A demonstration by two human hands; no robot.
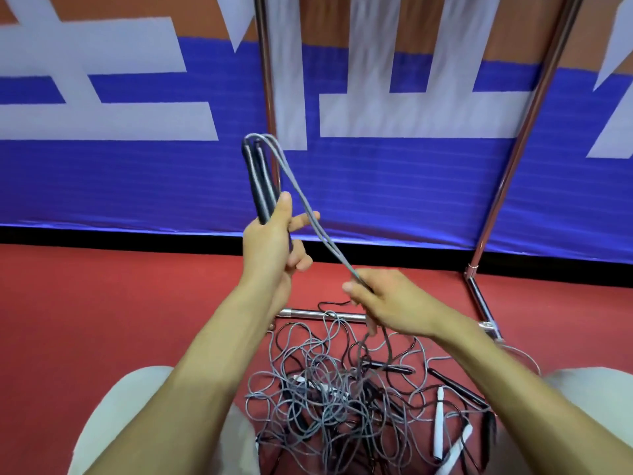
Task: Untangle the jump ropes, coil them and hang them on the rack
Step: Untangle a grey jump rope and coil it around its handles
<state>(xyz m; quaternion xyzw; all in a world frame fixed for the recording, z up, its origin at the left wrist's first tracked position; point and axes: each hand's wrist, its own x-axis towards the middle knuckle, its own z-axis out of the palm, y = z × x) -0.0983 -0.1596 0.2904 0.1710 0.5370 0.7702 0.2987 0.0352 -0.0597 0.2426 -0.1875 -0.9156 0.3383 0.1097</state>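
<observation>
Rope tangle on red floor, blue banner

The red floor on the left is left open up to the banner, by which the far side is closed. The near middle floor is covered by a tangle of ropes. The gap between the rack's left upright and right upright is partly barred at floor level by a metal bar. Between the left hand, by which the handles are gripped, and the right hand, the air is crossed by pinched rope strands.
</observation>
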